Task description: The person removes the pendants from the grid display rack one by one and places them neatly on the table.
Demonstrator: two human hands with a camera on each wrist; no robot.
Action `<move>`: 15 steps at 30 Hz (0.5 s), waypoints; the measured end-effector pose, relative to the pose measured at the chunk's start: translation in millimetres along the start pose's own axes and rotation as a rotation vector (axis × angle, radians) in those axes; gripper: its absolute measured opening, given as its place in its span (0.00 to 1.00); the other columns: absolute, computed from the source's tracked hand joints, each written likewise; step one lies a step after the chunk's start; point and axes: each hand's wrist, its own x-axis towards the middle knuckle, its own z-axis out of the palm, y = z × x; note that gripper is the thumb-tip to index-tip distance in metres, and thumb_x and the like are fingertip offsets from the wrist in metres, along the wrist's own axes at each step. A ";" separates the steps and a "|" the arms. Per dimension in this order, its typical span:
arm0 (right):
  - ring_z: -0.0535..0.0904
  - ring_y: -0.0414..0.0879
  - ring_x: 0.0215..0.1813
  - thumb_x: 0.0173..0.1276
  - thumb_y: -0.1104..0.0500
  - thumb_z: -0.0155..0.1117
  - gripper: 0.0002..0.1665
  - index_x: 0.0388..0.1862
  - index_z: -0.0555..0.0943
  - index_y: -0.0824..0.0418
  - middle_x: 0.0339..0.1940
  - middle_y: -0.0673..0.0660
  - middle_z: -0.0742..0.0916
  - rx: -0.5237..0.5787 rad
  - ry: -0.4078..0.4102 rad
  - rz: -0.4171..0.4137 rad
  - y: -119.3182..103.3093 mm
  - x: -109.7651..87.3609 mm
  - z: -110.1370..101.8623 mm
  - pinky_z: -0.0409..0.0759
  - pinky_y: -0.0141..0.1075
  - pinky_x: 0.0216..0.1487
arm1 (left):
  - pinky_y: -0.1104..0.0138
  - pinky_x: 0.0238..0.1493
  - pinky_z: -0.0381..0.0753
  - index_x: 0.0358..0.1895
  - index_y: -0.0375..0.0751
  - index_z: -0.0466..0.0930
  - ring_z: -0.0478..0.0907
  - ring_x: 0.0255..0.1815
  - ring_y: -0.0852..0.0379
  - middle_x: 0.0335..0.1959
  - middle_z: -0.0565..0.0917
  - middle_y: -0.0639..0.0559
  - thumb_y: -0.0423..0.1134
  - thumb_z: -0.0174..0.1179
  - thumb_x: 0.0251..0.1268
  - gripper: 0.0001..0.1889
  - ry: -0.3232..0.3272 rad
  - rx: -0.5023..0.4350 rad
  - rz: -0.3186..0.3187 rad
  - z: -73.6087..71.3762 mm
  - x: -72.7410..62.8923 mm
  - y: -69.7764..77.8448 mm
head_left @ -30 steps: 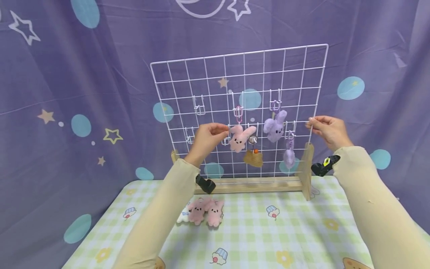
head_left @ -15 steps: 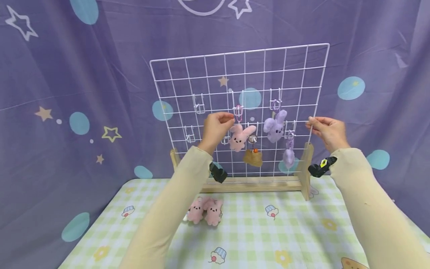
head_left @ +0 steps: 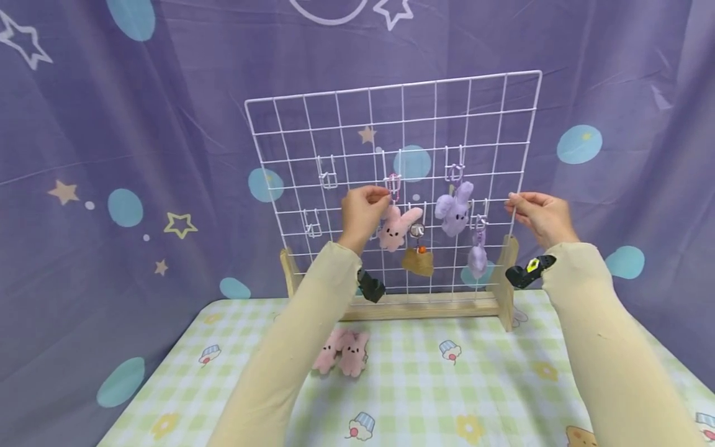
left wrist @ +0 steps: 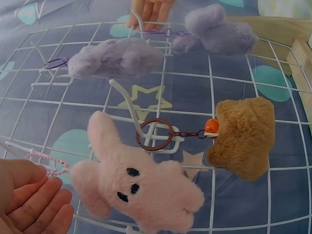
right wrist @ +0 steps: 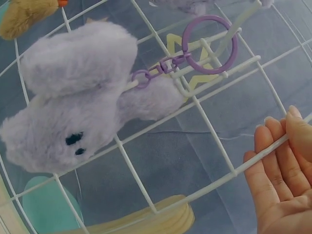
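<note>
My left hand (head_left: 364, 214) pinches the pink bead chain (left wrist: 48, 163) of a pink plush bunny keychain (left wrist: 141, 183), between thumb and forefinger. The bunny hangs from a hook on the white wire grid panel (head_left: 436, 118), just right of the hand. My right hand (head_left: 543, 216) grips the panel's right edge wire, thumb in front and fingers behind. Near it hang a purple plush bunny keychain (head_left: 454, 211) and a second purple plush keychain (head_left: 477, 259). A brown plush keychain (left wrist: 246, 139) with an orange bead hangs beside the pink bunny.
A wooden stand (head_left: 436, 308) holds the panel upright on a table with a green checked cloth (head_left: 413, 397). Two pink plush bunnies (head_left: 353, 354) lie on the cloth near my left forearm. Bare hooks (head_left: 328, 177) hang on the panel's left side. A purple curtain (head_left: 112, 124) stands behind.
My left hand has moved up and slightly right, from beside the pink bunny's ear to its bead chain. The right hand keeps its hold on the panel's edge.
</note>
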 end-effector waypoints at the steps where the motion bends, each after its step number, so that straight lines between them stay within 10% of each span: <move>1: 0.84 0.37 0.30 0.62 0.65 0.64 0.07 0.25 0.84 0.59 0.23 0.49 0.87 0.001 0.001 -0.001 0.2 -0.1 0.1 0.80 0.24 0.36 | 0.70 0.38 0.80 0.39 0.35 0.84 0.83 0.36 0.55 0.36 0.87 0.45 0.34 0.62 0.60 0.07 0.001 -0.001 0.000 1.1 0.1 -0.6; 15: 0.84 0.38 0.29 0.62 0.65 0.65 0.07 0.25 0.84 0.59 0.22 0.50 0.87 0.023 0.015 0.009 2.3 1.1 -0.1 0.80 0.24 0.36 | 0.70 0.33 0.79 0.38 0.35 0.84 0.83 0.33 0.53 0.33 0.87 0.44 0.36 0.64 0.58 0.08 0.016 0.003 -0.027 12.6 1.3 0.2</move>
